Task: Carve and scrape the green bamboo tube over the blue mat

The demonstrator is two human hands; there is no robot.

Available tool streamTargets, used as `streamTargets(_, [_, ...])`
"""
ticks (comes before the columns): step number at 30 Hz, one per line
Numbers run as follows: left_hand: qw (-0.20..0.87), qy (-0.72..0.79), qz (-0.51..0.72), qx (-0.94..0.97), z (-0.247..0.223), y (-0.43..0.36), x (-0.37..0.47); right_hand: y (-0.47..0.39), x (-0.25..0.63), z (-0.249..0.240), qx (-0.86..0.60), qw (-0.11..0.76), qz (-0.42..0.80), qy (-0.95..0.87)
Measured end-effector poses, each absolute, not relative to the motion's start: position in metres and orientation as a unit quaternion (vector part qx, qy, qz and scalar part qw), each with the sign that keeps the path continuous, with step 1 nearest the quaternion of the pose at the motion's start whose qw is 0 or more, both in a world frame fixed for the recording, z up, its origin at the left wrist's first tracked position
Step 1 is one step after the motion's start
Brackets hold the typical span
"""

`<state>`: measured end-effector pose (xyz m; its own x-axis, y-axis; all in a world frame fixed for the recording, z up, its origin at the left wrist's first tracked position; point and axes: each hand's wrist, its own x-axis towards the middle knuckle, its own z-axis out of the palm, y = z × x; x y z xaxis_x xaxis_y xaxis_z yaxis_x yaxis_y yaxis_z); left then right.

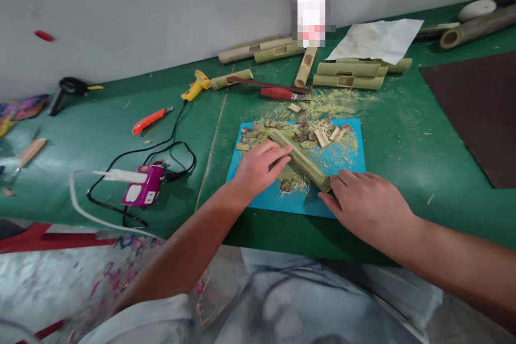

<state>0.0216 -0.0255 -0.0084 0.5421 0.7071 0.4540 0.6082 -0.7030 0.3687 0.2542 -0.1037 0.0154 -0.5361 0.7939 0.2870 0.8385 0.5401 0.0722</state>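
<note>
A green bamboo tube [304, 164] lies aslant over a blue mat [258, 201], its far end to the left and its near end to the right. My left hand [264, 166] grips it around the upper middle, thumb and fingers on either side. At the lower end, my right hand [363, 196] has its fingers closed on the tube's tip. Bamboo chips [308, 131] and fine shavings are scattered over the mat, with a small clump of shavings [288, 185] below the tube.
Behind the mat are a red-handled knife [278, 93] and several cut bamboo tubes [349, 81] by a white paper [374, 40]. Leftward lie an orange cutter [149, 122], a yellow glue gun [196, 86] and a purple power strip [145, 187] with cords. A dark board [475, 113] lies right.
</note>
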Motion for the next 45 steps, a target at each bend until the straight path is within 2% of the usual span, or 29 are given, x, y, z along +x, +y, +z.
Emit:
streamTargets(5, [0.111, 0.328, 0.293, 0.891, -0.01, -0.036, 0.033, -0.104, 0.254, 0.017, -0.473, 0.102, -0.099, -0.87])
streamTargets(11, [0.03, 0.381, 0.296, 0.875, -0.009, -0.025, 0.024, -0.104, 0.255, 0.016, -0.465, 0.112, -0.115, -0.87])
streamTargets(15, [0.071, 0.351, 0.273, 0.893, -0.01, -0.024, 0.023, -0.104, 0.255, 0.016, -0.464, 0.116, -0.116, -0.871])
streamTargets(19, [0.039, 0.363, 0.303, 0.881, -0.011, -0.025, 0.026, -0.104, 0.254, 0.017, -0.466, 0.116, -0.118, -0.869])
streamTargets(23, [0.059, 0.327, 0.262, 0.906, -0.01, -0.031, 0.03, -0.103, 0.254, 0.016, -0.468, 0.117, -0.116, -0.868])
streamTargets(27, [0.038, 0.36, 0.295, 0.884, -0.01, -0.032, 0.031, -0.103, 0.254, 0.016, -0.469, 0.114, -0.118, -0.868])
streamTargets(36, [0.018, 0.356, 0.258, 0.898, -0.008, -0.034, 0.034, -0.103, 0.254, 0.017, -0.471, 0.101, -0.112, -0.869])
streamTargets(39, [0.042, 0.328, 0.227, 0.916, -0.008, -0.035, 0.035, -0.103, 0.254, 0.016, -0.471, 0.096, -0.113, -0.87])
streamTargets(45, [0.03, 0.349, 0.233, 0.907, -0.007, -0.04, 0.039, -0.104, 0.254, 0.016, -0.47, 0.101, -0.121, -0.868])
